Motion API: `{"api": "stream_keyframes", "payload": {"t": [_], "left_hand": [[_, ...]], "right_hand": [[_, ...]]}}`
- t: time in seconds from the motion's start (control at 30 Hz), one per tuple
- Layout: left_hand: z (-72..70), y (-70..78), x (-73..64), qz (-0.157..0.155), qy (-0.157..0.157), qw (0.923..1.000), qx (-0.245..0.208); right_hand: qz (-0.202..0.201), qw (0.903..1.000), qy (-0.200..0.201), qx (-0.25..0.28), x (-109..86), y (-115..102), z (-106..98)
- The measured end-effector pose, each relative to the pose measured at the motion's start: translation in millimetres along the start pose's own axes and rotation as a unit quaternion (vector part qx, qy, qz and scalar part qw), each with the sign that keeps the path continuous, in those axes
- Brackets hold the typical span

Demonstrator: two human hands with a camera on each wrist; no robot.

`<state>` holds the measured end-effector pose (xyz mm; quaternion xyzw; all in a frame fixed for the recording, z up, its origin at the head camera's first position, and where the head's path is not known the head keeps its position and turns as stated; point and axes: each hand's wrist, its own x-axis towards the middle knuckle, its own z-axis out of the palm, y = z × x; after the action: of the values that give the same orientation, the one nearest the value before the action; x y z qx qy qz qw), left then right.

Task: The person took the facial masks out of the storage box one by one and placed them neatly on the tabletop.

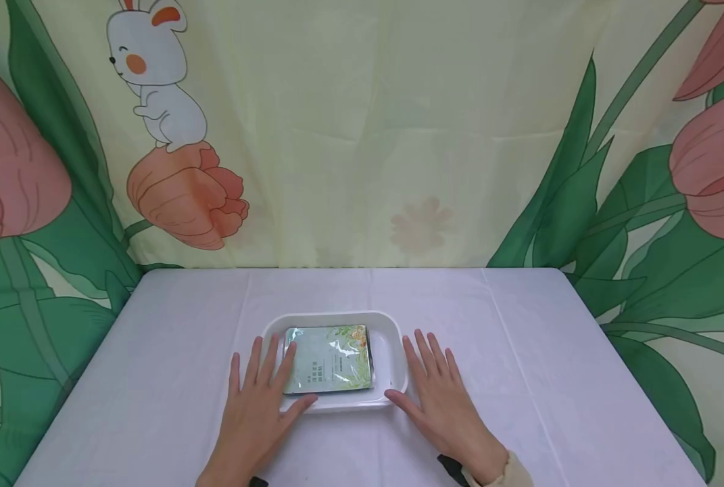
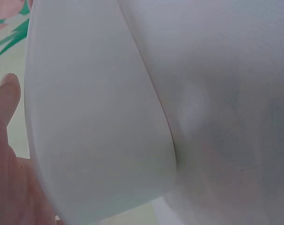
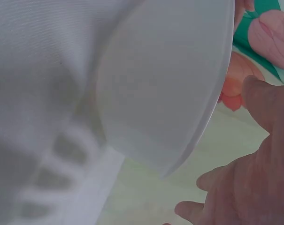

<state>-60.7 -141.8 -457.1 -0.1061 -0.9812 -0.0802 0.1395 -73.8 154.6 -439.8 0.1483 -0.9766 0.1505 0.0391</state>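
Note:
A shallow white tray stands on the table, holding a flat, glossy pale green packet printed with flowers and small text. Dark edges show beneath the packet; what they belong to is hidden. My left hand is at the tray's left end, fingers straight and spread, some over the rim near the packet. At the right end my right hand has its fingers extended, the thumb by the rim's lower right corner. Both wrist views show the tray's outer wall close up; whether either hand touches it, I cannot tell.
A white cloth covers the table. Behind it hangs a curtain printed with tulips, green leaves and a white rabbit. Dark bands sit at the wrists, and a beige sleeve shows on the right arm.

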Motion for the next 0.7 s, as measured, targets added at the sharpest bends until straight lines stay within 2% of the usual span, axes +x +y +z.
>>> {"api": "stream_keyframes", "payload": {"t": [0.43, 0.57, 0.7], "left_hand": [[-1.7, -9.7, 4.6, 0.004, 0.025, 0.9993, -0.027], [-3.6, -12.6, 6.6, -0.004, 0.019, 0.9993, -0.031], [-5.8, -15.8, 8.0, -0.015, 0.007, 0.9993, -0.035]], "right_hand": [[-0.044, 0.9989, 0.016, -0.002, 9.9, -9.5, 0.9], [-0.061, 0.9978, 0.025, 0.000, 13.2, -14.3, 0.1], [-0.057, 0.9983, 0.005, -0.003, 17.2, -20.6, -1.2]]}}
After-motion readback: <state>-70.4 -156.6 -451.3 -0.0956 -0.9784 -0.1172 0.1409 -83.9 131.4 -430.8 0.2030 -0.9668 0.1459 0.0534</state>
